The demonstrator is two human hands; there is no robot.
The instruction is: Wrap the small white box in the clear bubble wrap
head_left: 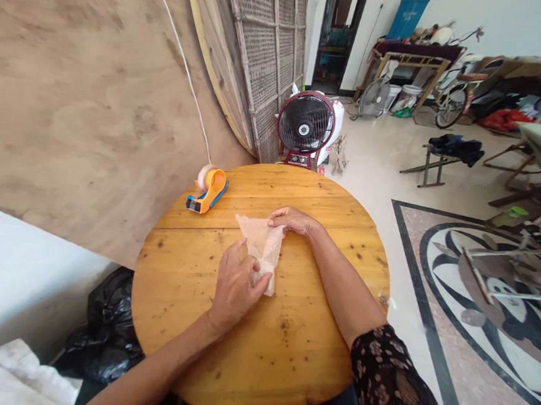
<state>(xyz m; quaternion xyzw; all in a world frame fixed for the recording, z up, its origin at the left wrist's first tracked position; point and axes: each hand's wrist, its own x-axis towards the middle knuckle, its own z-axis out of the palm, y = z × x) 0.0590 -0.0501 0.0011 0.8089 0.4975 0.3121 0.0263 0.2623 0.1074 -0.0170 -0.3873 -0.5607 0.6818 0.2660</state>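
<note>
A thin, see-through plastic bag (263,244) lies flat near the middle of a round wooden table (183,295). My left hand (236,284) rests palm down on the bag's near end, fingers stretched over it. My right hand (292,220) presses the bag's far right corner, fingertips curled onto the plastic. Both hands touch the bag and hold it against the tabletop.
An orange and blue tape dispenser (208,190) with a roll of tape sits at the table's far left edge. A red floor fan (306,127) stands just beyond the table. A black bag (105,333) lies on the floor at left. Furniture and a bicycle stand far right.
</note>
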